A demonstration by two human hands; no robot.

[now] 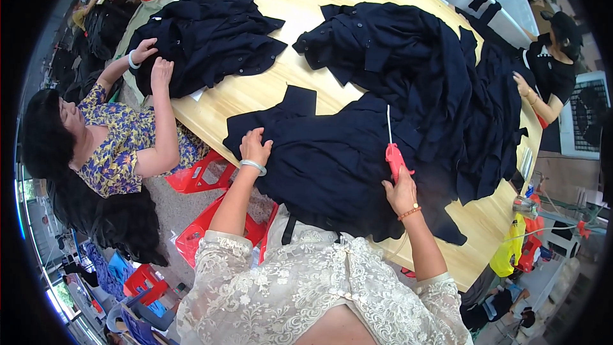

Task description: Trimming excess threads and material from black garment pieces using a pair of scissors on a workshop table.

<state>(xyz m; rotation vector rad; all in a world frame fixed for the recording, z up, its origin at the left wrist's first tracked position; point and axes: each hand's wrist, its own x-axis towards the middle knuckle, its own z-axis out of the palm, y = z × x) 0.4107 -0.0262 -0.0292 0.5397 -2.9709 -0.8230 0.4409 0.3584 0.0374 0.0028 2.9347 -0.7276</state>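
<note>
A dark navy short-sleeved garment (325,153) lies spread across the table in front of me. My left hand (255,150) rests on its left part, near a sleeve, with thumb and fingers apart on the cloth. In my right hand (402,193) is a pink air gun (397,158), held by its grip over the right side of the garment. Its long thin nozzle (389,121) points away from me, above the cloth.
More navy garments (408,45) are heaped along the right of the wooden table (294,6). At left a co-worker handles another navy garment (217,38); a second person stands at the far right. Red stools (207,227) stand beside me; a white bin (482,0) is behind.
</note>
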